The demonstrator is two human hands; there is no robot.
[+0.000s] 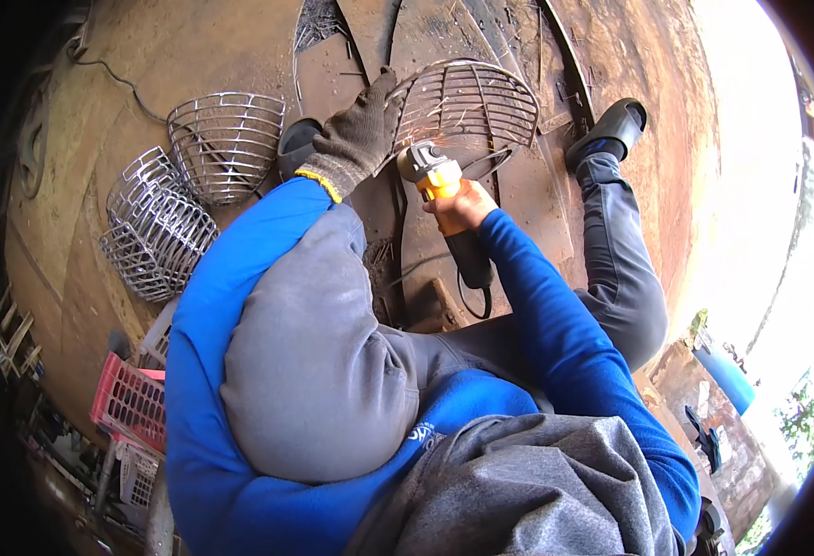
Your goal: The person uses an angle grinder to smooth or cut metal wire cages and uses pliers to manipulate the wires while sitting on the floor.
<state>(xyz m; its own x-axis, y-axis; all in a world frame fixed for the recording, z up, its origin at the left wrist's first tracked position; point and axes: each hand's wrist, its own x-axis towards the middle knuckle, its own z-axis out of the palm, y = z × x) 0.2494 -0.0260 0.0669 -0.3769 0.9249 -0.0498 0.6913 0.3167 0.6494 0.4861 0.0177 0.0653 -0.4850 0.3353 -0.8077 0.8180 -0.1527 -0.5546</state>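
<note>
A dark, curved metal wire basket lies on the floor in front of me. My left hand, in a dark knitted glove with a yellow cuff, is closed on the left edge of its frame; the fingertips are partly hidden. My right hand, bare, wraps round the yellow-and-black body of an angle grinder. The grinder's head is up against the near left part of the basket. Small orange sparks fly over the bars there, and the disc's contact point is hard to see.
Shiny wire baskets stand to the left, with a stack of similar metal frames nearer me. My right shoe rests right of the work. Metal strips lie beyond. A pink plastic crate sits at lower left; the grinder's cord loops below.
</note>
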